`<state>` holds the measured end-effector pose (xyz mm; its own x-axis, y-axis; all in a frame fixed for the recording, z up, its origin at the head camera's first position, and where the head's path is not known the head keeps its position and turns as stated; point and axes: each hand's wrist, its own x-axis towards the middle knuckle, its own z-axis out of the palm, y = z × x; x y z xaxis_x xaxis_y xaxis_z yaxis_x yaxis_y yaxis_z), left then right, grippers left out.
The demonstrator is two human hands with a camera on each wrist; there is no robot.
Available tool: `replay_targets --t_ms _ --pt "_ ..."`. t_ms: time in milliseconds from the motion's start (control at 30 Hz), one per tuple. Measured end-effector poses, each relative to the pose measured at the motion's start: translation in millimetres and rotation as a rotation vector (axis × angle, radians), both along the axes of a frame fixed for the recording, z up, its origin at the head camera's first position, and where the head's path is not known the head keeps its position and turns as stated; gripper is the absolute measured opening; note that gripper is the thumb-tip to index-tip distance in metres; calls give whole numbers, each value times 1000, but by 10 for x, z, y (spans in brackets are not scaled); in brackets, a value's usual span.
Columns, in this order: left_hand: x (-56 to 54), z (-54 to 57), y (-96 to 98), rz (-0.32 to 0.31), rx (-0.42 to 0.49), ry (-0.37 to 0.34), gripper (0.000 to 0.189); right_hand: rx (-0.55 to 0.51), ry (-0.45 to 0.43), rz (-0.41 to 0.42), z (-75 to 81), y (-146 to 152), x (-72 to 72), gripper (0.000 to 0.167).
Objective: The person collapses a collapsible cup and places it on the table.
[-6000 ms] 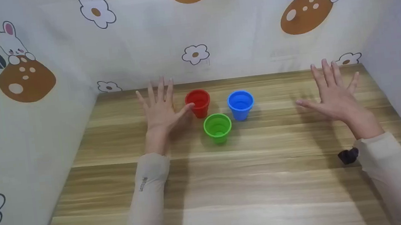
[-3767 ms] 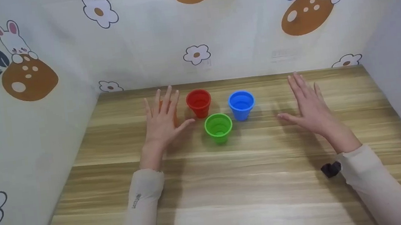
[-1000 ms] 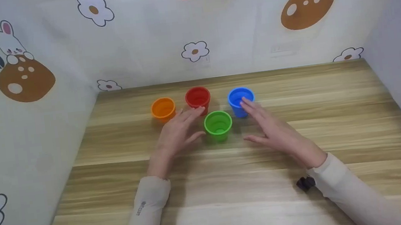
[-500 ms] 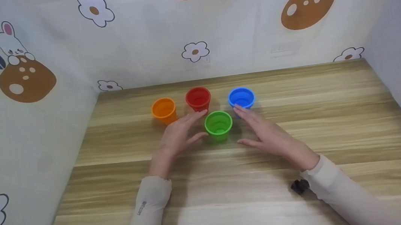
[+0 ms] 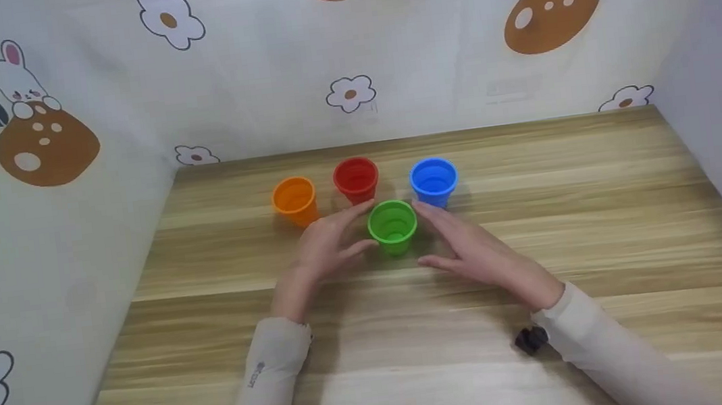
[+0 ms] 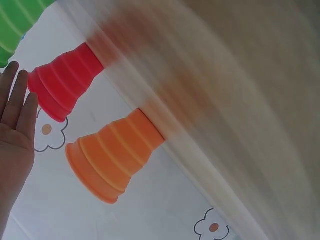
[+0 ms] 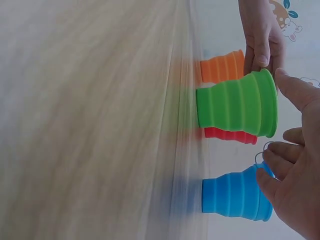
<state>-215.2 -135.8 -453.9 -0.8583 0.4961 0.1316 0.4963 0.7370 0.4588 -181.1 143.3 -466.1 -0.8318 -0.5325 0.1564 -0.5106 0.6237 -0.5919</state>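
A green ribbed cup [image 5: 393,227] stands upright on the wooden table, in front of the other cups. At its left side is my left hand [image 5: 325,244], thumb and fingers spread, the tips very near the rim; whether they touch I cannot tell. From the right, my right hand [image 5: 471,247] comes close with its fingers parted and holds nothing. Behind stand a red cup [image 5: 356,179] and, to the right, a blue cup [image 5: 434,180] partly behind my right fingertips. An orange cup [image 5: 295,200] is at the left. The right wrist view shows the green cup [image 7: 237,105] between both hands.
The wood-grain table [image 5: 379,363] meets a back wall [image 5: 252,79] covered with rabbit and flower prints. Side walls close in the left and right. A small black device [image 5: 531,340] is at the right sleeve cuff.
Both hands have come inward from wide apart to either side of the green cup. The orange cup, earlier behind my left hand, now shows fully. The cups have stayed in place.
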Motion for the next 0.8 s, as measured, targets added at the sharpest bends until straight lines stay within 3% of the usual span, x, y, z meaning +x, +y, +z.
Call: replay_targets --t_ms 800 --pt "11 9 22 30 25 -18 59 -70 -63 -33 -3 -73 0 83"
